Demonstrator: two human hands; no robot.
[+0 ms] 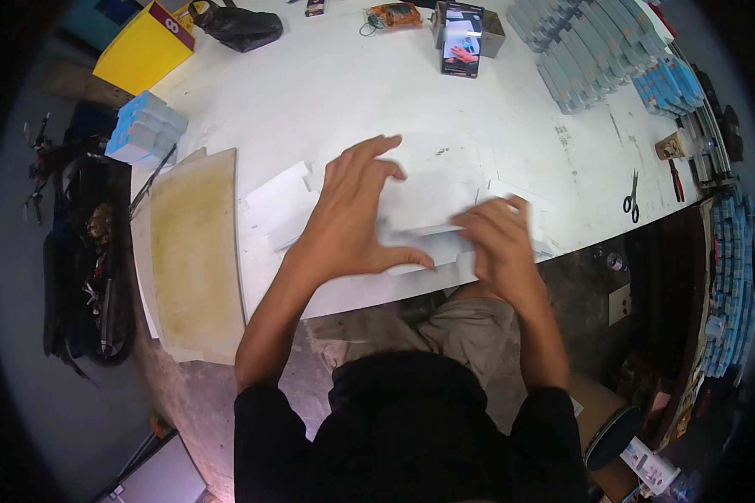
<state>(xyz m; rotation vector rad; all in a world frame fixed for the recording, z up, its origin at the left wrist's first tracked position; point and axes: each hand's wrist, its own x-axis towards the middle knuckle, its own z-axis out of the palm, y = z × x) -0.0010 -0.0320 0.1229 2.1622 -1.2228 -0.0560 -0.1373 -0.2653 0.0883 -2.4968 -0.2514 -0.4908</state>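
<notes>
A white piece of thin card with cut flaps (432, 197) lies at the near edge of the table, and a raised strip of it stands up between my hands. My left hand (348, 210) is open over its left part, thumb and fingers wide apart with nothing between them. At the right end of the raised strip is my right hand (495, 243), its fingers bent and blurred by motion, so whether they grip the card is unclear. Another white flap (281, 189) shows left of my left hand.
Yellowed boards (195, 251) lie at the table's left, below blue-grey packs (147, 130) and a yellow box (147, 50). A phone (461, 42) leans at the back. Grey stacks (591, 50), scissors (632, 199) and a cup (669, 147) are on the right.
</notes>
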